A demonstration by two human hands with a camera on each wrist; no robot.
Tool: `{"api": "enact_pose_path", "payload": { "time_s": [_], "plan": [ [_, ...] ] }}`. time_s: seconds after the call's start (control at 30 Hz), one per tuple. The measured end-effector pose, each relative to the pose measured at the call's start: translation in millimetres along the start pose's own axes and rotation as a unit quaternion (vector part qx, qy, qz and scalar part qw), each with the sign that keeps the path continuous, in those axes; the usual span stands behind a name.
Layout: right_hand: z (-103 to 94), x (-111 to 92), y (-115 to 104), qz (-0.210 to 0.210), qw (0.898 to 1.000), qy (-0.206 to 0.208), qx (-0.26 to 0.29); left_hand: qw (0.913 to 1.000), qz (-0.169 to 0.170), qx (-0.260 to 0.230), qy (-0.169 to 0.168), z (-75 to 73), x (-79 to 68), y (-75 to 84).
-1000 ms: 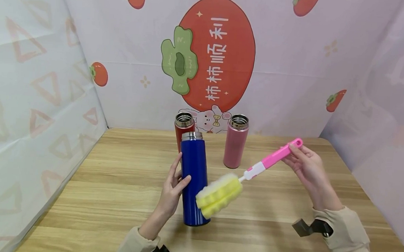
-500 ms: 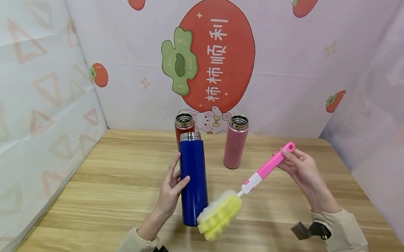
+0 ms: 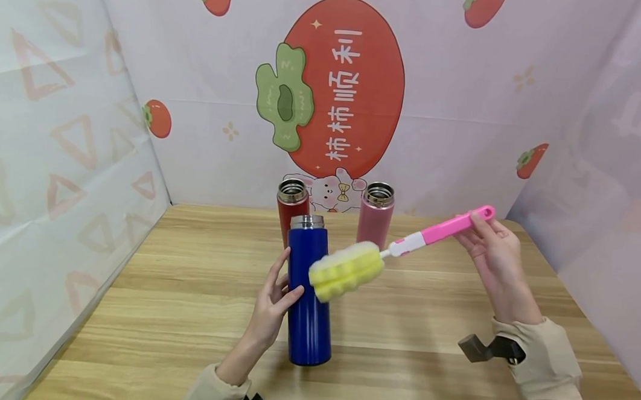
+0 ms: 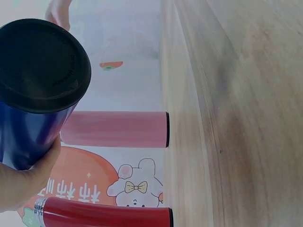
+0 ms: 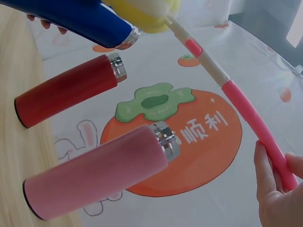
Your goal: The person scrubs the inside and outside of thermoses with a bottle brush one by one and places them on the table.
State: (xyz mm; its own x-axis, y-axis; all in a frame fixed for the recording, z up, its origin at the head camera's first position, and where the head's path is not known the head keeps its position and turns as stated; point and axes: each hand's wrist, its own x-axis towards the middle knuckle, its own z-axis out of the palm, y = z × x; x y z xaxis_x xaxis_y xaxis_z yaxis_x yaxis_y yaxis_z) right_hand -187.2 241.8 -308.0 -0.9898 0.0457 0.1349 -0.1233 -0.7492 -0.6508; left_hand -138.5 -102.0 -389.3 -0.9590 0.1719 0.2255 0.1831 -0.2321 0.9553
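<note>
My left hand (image 3: 271, 306) grips a blue thermos bottle (image 3: 310, 320) around its middle, thumb across the front. The bottle is lidless, with a bare steel neck, and tilts slightly; its black base (image 4: 45, 66) shows in the left wrist view, lifted off the table. In my right hand (image 3: 500, 251) the end of a bottle brush's pink handle (image 3: 449, 228) is pinched between thumb and fingers. The brush's yellow and white sponge head (image 3: 346, 271) points left, in front of the blue bottle's upper right side in the head view. Whether the two touch is unclear.
Behind the blue bottle stands a red bottle (image 3: 293, 210), partly hidden. A pink bottle (image 3: 375, 221) stands upright to its right. Both have open steel necks. The wooden table (image 3: 184, 313) ends at a printed cloth backdrop (image 3: 453, 158), with cloth walls on both sides.
The sponge head dipped beside the blue bottle's lower part, then swung up to its upper half. My right hand rose slightly with the handle. The blue bottle moved slightly nearer and is a bit more upright.
</note>
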Motion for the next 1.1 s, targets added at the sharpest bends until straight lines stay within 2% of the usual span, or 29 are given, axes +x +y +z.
{"api": "enact_pose_path", "payload": {
  "time_s": [0.4,0.53,0.67,0.97,1.1],
  "plan": [
    [6.9,0.1,-7.0,-0.056,0.995,0.061,0.058,1.0,0.002,0.006,0.004,-2.4,-0.4,-2.7],
    [5.4,-3.2,-9.0,-0.063,0.992,0.065,0.084,0.9999,0.006,0.0,0.011,-3.3,-0.1,-1.4],
    [1.2,-8.4,-10.6,-0.063,0.994,0.055,0.077,0.9997,0.009,-0.007,0.023,-5.0,0.9,2.8],
    [-7.3,-20.7,-10.0,-0.058,0.997,0.053,0.01,0.9976,0.034,-0.017,0.058,-10.4,6.6,16.8],
    [-11.6,-25.2,-8.2,-0.049,0.998,0.029,0.009,0.9957,0.045,-0.027,0.076,-13.4,9.5,22.3]
  ]
}}
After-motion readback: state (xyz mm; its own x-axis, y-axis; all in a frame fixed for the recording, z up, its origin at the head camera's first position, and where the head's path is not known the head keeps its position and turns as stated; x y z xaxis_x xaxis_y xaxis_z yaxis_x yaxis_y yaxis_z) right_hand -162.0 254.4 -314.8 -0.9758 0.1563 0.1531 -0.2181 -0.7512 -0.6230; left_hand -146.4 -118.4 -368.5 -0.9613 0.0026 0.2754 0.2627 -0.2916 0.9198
